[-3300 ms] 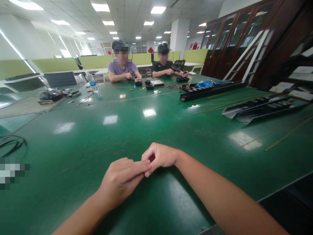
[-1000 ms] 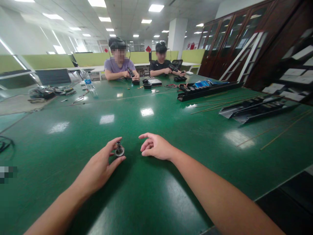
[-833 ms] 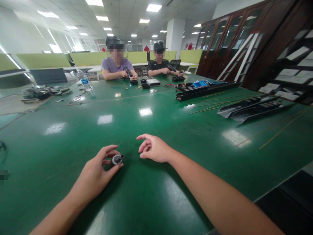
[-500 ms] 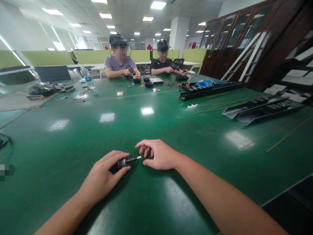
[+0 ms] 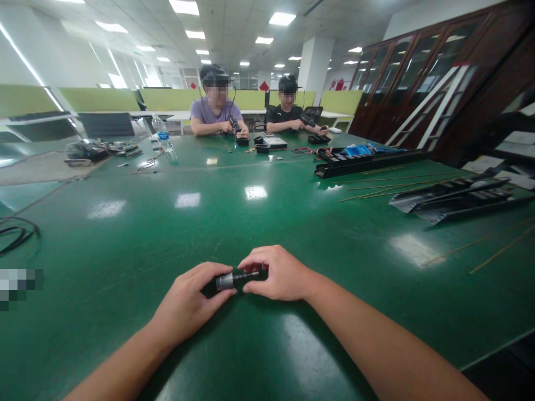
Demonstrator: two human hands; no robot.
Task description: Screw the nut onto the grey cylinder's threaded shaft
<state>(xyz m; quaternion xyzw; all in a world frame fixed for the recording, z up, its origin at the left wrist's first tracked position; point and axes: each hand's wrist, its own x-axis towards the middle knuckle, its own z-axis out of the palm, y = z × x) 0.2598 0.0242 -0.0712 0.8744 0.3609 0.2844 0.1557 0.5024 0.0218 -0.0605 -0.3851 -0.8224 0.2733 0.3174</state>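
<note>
My left hand (image 5: 190,292) grips a dark cylindrical part (image 5: 225,282) with a stepped front and a thin metal shaft pointing right. Thumb and fingers press on its sides, low over the green table (image 5: 175,228). My right hand (image 5: 278,274) curves around the shaft end with thumb and forefinger apart. The shaft lies between them, and I cannot make out any firm contact. The rear of the part is hidden in my left palm.
Two people (image 5: 215,111) sit across the table with dark tools in their hands. Black metal channels (image 5: 455,203) and thin rods (image 5: 376,192) lie at the right. A water bottle (image 5: 164,138) stands at the back left, with a black cable (image 5: 19,234) at the left edge.
My left hand has moved right with the cylindrical part, whose shaft now lies between my right thumb and forefinger. The view has shifted slightly.
</note>
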